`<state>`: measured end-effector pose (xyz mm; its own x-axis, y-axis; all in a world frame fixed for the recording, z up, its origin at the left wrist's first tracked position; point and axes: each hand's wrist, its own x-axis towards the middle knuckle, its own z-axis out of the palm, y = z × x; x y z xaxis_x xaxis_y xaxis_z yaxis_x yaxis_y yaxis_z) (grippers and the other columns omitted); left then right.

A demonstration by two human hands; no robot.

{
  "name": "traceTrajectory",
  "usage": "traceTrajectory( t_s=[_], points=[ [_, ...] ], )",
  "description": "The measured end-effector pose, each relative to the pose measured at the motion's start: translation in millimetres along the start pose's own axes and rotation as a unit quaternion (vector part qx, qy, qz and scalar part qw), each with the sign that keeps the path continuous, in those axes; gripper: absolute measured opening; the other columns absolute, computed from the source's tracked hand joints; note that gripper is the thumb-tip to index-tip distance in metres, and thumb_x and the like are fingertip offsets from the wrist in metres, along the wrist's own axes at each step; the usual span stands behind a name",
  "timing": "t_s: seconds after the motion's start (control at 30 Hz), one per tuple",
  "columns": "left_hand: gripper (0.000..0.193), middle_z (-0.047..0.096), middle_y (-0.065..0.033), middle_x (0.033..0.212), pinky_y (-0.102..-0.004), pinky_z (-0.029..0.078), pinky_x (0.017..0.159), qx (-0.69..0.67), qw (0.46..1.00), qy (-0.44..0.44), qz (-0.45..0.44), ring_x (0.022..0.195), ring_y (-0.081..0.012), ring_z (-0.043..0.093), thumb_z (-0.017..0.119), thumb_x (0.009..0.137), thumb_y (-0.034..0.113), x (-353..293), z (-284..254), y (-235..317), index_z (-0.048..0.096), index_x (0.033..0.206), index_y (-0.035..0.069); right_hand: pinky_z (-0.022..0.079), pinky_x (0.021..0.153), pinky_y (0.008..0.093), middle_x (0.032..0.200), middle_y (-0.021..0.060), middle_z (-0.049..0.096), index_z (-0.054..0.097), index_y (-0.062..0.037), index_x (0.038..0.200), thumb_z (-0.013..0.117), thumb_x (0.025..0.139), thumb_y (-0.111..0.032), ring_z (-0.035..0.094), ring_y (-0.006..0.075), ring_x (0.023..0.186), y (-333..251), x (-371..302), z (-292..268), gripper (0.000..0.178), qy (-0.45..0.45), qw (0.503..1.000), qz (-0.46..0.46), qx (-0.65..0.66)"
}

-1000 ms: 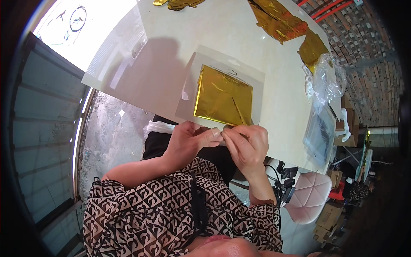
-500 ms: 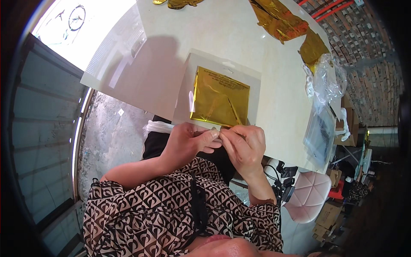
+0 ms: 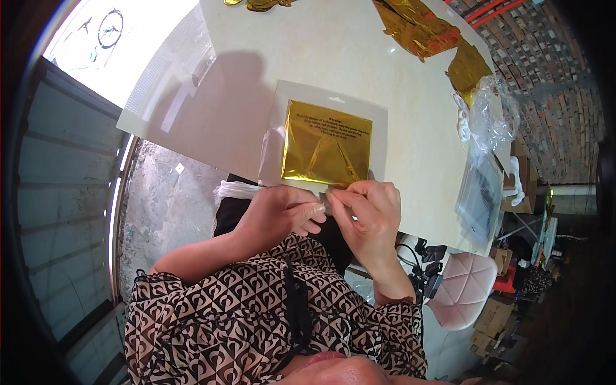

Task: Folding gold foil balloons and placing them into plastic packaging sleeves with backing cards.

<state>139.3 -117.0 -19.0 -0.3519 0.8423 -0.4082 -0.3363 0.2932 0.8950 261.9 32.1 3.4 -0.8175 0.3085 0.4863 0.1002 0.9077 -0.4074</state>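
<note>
A clear plastic bag (image 3: 380, 131) with a hang hole at its far end lies flat near the table's front edge. Inside it is a folded square of gold foil (image 3: 308, 144), with dark print over its far half. My left hand (image 3: 287, 210) is closed at the bag's near edge, thumb pressed against the fingers. Just beside it, my right hand (image 3: 371, 208) pinches that same edge. A thin, see-through bit of film shows between the two sets of fingertips. The fingers hide exactly how it is held.
Crumpled gold foil (image 3: 417, 25) lies at the table's far right. Along the right edge are crinkled clear wrap (image 3: 494, 115) and a stack of clear bags (image 3: 478, 205). A clear printed sheet (image 3: 173, 70) lies at left. A pink padded chair (image 3: 463, 289) stands right of the table.
My fingertips have drawn slightly apart, with film now showing between them. The bag and its gold foil have shifted a little left, and the print on it shows more plainly.
</note>
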Motion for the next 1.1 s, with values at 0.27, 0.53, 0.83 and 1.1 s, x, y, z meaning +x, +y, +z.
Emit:
traceTrajectory(
  t_s=[0.27,0.53,0.83,1.1],
  points=[
    [0.026,0.073,-0.0107,0.090,-0.0262,0.060,0.068,-0.012,1.000,-0.012,-0.017,0.079,-0.0148,0.072,0.061,0.100,0.017,-1.2,-4.9,-3.9,0.066,0.110,-0.007,0.041,0.069,0.0352,0.084,0.0000,0.062,0.074,-0.0109,0.085,0.084,0.070,-0.006,0.055,0.0223,0.078,-3.7,0.2,7.3,0.019,0.000,1.000,-0.016,-0.024],
    [0.016,0.072,-0.0079,0.077,-0.0241,0.057,0.059,0.081,0.994,-0.061,-0.032,0.067,-0.0120,0.070,0.074,0.090,0.011,-34.6,-66.1,-2.9,0.072,0.095,-0.004,0.050,0.076,0.0355,0.093,0.0060,0.067,0.074,-0.0067,0.089,0.081,0.072,-0.002,0.061,0.0260,0.087,30.0,-0.9,-9.7,0.019,-0.032,0.999,0.030,0.025],
    [0.053,0.050,-0.0115,0.147,-0.0483,0.038,0.113,0.607,0.677,0.145,0.391,0.139,-0.0306,0.046,0.077,0.082,0.029,-2.7,-52.9,18.4,0.061,0.128,0.008,0.054,0.079,0.0353,0.102,0.0088,0.071,0.076,-0.0048,0.096,0.079,0.077,-0.004,0.065,0.0277,0.093,59.5,10.3,-15.9,0.019,-0.035,0.998,0.019,-0.046],
    [0.049,0.050,-0.0104,0.147,-0.0482,0.036,0.115,0.620,0.686,0.042,0.378,0.140,-0.0312,0.044,0.074,0.084,0.024,10.3,-70.0,7.8,0.061,0.129,0.009,0.054,0.079,0.0358,0.102,0.0075,0.071,0.076,-0.0041,0.096,0.078,0.077,-0.003,0.065,0.0275,0.091,52.8,0.5,-25.5,0.019,-0.043,0.998,0.024,-0.039]
  ],
)
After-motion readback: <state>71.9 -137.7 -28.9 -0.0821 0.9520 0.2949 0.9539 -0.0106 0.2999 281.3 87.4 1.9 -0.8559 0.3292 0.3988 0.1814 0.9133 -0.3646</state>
